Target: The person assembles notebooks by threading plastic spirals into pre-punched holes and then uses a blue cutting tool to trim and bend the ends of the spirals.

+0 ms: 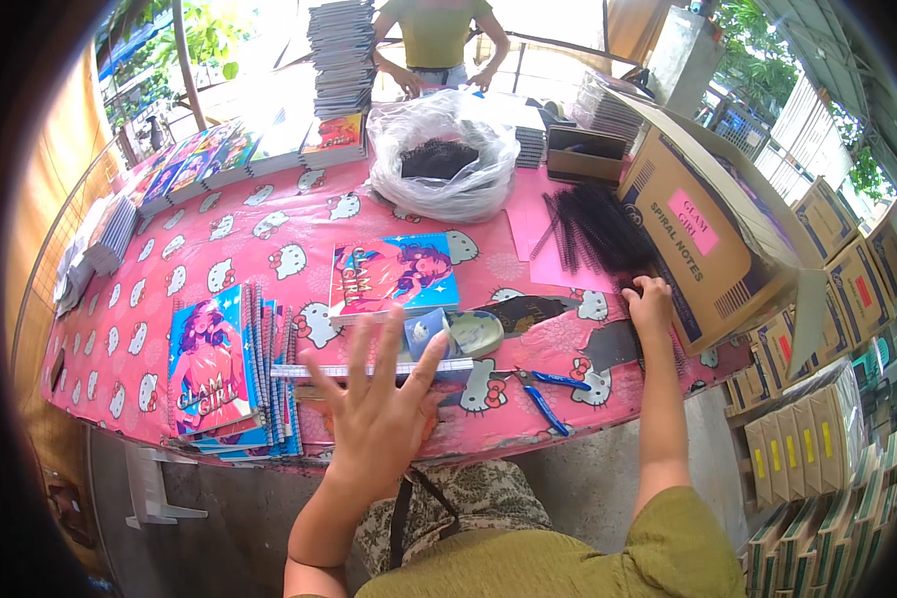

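Note:
My left hand (374, 434) is held above the near table edge, fingers spread wide, with nothing in it. Behind its fingers lies a white-edged sheet stack or notebook (294, 371), partly hidden. Farther back is a blue and pink covered notebook (394, 274), with no coil visible on it. At the right, my right hand (650, 304) has its fingers curled at a black spiral binding coil (630, 289), close to the cardboard box. More black coils (598, 227) lie in a bunch on pink sheets (531, 231). Blue-handled pliers (553, 391) rest open between my hands.
Coil-bound notebooks (214, 359) are piled at left. A blue cup-like item (426, 331) and oval dish (475, 334) sit mid-table. A plastic bag (448, 204) of black coils, a tall notebook stack (341, 65) and a person (434, 40) are beyond; an open carton (703, 229) stands right.

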{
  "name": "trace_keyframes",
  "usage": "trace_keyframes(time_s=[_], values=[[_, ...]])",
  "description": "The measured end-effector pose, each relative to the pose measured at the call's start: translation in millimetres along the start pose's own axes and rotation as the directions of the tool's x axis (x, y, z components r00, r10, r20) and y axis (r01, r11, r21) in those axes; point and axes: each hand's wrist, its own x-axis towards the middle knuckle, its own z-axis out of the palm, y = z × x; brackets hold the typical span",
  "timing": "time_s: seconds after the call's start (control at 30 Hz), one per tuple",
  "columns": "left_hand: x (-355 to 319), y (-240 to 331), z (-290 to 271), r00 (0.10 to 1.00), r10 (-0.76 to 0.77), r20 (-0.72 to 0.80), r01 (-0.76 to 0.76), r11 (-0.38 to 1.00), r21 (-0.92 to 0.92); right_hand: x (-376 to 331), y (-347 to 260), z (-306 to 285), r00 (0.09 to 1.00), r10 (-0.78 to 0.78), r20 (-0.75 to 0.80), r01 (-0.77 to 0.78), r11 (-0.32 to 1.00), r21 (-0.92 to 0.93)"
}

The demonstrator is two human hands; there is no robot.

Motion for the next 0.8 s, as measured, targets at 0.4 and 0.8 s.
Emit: trace_keyframes(time_s=[0.4,0.8], values=[[4,-6,19,0.945,-0.225,-0.238,0.066,0.843,-0.533,24,15,6,0.987,-0.058,0.153,0.069,0.995,-0.071],[4,-5,21,0.945,-0.244,-0.217,0.097,0.844,-0.527,-94,-196,-106,0.874,-0.486,-0.015,0.238,0.399,0.886]])
